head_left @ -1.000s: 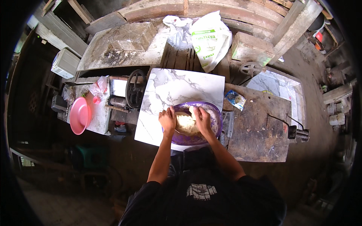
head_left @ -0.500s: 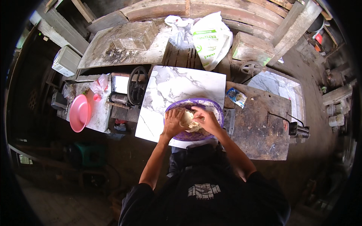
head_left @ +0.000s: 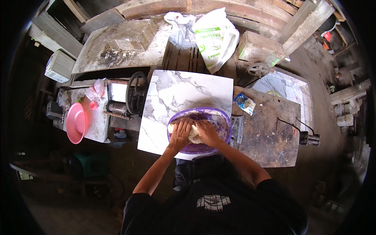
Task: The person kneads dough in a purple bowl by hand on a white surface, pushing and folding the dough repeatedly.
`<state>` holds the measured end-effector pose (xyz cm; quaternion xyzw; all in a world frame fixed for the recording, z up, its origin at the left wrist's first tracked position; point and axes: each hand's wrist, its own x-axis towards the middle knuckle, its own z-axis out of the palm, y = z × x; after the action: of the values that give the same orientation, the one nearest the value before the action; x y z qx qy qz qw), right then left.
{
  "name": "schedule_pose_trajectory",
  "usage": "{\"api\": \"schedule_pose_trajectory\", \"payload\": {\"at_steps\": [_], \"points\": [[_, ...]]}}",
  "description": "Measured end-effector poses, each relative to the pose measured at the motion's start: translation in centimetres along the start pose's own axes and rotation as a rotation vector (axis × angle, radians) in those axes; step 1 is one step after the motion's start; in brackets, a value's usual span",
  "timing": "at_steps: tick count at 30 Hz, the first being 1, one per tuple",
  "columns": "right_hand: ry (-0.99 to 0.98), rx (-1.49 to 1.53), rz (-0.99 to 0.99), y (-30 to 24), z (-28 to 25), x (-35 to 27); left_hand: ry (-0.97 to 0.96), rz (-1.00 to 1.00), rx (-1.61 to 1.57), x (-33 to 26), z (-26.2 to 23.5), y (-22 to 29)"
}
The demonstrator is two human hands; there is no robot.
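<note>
A: Over the purple basin (head_left: 221,121), both hands are pressing down into the pale dough (head_left: 193,135). The left hand (head_left: 180,133) is lying flat, fingers spread, on the lump's left part; the right hand (head_left: 206,132) is cupping its right part, fingers curled.

B: Changed since a second ago?

A: Hands are sitting closer together now. A second back they were apart with dough showing between them; half a second back the left was pinching up a piece. Now they're side by side and almost touching, dough mostly covered.

B: Meaning?

A: Reads as kneading going on, a press stroke, dough being gathered into one lump.

B: Location?

A: Dough is sitting inside the basin, and the basin is resting on the marble slab (head_left: 176,90), near edge. Pink plate (head_left: 75,122) is well apart, left.
</note>
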<state>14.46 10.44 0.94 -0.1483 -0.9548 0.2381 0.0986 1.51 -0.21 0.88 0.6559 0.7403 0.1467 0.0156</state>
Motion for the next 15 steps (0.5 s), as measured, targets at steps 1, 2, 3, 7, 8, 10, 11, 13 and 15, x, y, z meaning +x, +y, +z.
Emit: {"api": "schedule_pose_trajectory", "payload": {"at_steps": [1,2,3,7,8,10,11,13,15], "points": [[-0.007,0.003,0.007,0.0,0.1,-0.3,0.019,0.005,0.008,-0.4,0.1,0.4],[0.010,0.028,0.002,0.1,0.2,-0.6,-0.011,-0.024,-0.053,-0.6,-0.4,0.8],[0.027,0.053,-0.004,0.1,0.2,-0.8,-0.008,-0.029,-0.073,-0.7,-0.5,1.0],[0.066,0.080,0.076,-0.8,0.0,-1.4,0.046,-0.095,-0.160,-1.5,-0.7,1.9],[0.109,0.066,0.112,-1.0,0.0,-1.3,0.062,-0.111,-0.174,-1.5,-0.7,2.1],[0.150,0.055,0.153,-1.1,0.2,-1.1,0.113,-0.127,-0.159,-1.2,-0.6,2.1],[0.193,0.034,0.174,-1.0,0.3,-0.6,0.131,-0.134,-0.153,-1.0,-0.6,2.1],[0.235,0.012,0.197,-0.7,0.9,-0.4,0.217,-0.226,-0.111,-0.6,0.1,1.8],[0.334,-0.019,0.210,0.1,1.9,1.1,0.269,-0.240,-0.073,0.3,0.7,1.0]]}}
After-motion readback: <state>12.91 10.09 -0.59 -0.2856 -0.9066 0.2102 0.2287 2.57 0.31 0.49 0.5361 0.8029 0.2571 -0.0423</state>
